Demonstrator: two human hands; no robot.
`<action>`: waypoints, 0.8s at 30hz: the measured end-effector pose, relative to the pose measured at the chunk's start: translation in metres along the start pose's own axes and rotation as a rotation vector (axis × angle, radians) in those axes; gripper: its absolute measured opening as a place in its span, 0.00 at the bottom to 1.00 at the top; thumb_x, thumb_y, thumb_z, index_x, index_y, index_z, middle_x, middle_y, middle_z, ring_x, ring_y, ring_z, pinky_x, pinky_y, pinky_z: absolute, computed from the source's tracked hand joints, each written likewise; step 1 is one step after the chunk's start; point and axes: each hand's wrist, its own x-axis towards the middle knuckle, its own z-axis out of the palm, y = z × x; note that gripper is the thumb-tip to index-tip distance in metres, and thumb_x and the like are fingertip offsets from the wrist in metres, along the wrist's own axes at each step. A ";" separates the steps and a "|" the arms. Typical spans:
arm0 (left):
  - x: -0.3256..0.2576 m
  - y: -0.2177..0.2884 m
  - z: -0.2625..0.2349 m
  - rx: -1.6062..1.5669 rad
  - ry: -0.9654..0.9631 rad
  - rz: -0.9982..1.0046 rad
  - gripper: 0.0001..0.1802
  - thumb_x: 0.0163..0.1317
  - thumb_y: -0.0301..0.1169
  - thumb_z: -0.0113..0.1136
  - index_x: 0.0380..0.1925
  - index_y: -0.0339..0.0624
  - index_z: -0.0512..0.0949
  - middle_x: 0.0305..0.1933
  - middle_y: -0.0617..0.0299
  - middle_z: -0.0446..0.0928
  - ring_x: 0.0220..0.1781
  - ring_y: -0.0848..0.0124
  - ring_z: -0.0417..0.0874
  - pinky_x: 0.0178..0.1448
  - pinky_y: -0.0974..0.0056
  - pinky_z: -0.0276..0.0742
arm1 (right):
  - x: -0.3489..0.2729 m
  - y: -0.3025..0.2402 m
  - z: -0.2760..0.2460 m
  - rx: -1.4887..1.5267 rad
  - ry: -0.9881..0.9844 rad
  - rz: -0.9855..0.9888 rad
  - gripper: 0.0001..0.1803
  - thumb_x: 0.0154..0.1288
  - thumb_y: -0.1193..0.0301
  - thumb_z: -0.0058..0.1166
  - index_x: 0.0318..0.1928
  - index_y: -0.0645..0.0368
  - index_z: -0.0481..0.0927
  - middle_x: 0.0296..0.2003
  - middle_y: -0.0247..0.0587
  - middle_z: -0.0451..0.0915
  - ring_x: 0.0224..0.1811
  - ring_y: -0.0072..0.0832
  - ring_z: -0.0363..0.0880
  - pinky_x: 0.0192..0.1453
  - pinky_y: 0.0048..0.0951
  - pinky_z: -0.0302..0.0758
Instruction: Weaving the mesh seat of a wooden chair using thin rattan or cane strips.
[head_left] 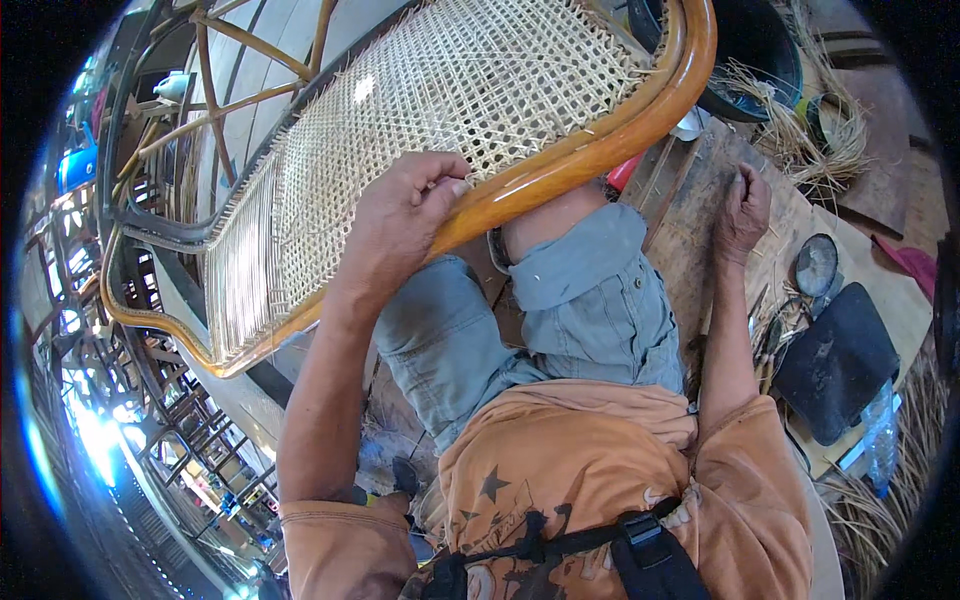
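A large woven cane panel (400, 120) fills a curved, varnished wooden frame (560, 165) lying across my knees. My left hand (405, 205) rests on the near edge of the weave, against the wooden rail. Its fingers are curled and the thumb presses toward the forefinger; what they pinch, if anything, is hidden. Loose parallel strands (245, 270) run along the left end of the panel. Off to the right, apart from the frame, my right hand (743, 212) is closed over the wooden boards; anything thin in its fingers cannot be made out.
A dark basin (755, 65) stands at the far right, with bundled cane strands (825, 140) beside it. Nearer are a small round dish (816, 262), a black flat pad (838, 360) and more loose strands (880, 520). Bare pole framing (215, 100) rises at the upper left.
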 end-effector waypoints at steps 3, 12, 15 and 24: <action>0.001 0.002 0.004 0.030 0.027 -0.001 0.08 0.57 0.28 0.56 0.35 0.37 0.78 0.35 0.53 0.77 0.37 0.63 0.79 0.45 0.64 0.74 | 0.001 -0.003 0.001 0.001 0.036 -0.060 0.09 0.61 0.76 0.47 0.42 0.58 0.78 0.35 0.43 0.77 0.39 0.36 0.77 0.44 0.33 0.73; -0.004 0.004 0.006 0.288 0.032 0.245 0.08 0.57 0.29 0.55 0.36 0.41 0.79 0.35 0.54 0.76 0.37 0.58 0.79 0.42 0.60 0.75 | 0.000 0.000 0.000 0.019 0.029 -0.056 0.09 0.62 0.75 0.48 0.42 0.57 0.78 0.35 0.43 0.77 0.38 0.36 0.76 0.44 0.32 0.72; -0.010 0.002 0.005 0.270 0.032 0.316 0.11 0.56 0.31 0.57 0.38 0.40 0.78 0.34 0.53 0.75 0.39 0.57 0.78 0.43 0.58 0.74 | 0.001 -0.001 0.000 0.005 0.019 -0.056 0.09 0.62 0.74 0.48 0.42 0.57 0.78 0.35 0.43 0.77 0.38 0.36 0.77 0.44 0.31 0.72; -0.052 0.003 0.011 0.566 0.051 0.358 0.30 0.50 0.36 0.63 0.55 0.38 0.69 0.52 0.51 0.69 0.57 0.51 0.68 0.61 0.52 0.62 | 0.002 0.002 0.000 -0.039 0.013 -0.085 0.09 0.63 0.73 0.47 0.42 0.59 0.77 0.36 0.46 0.77 0.40 0.39 0.77 0.45 0.33 0.73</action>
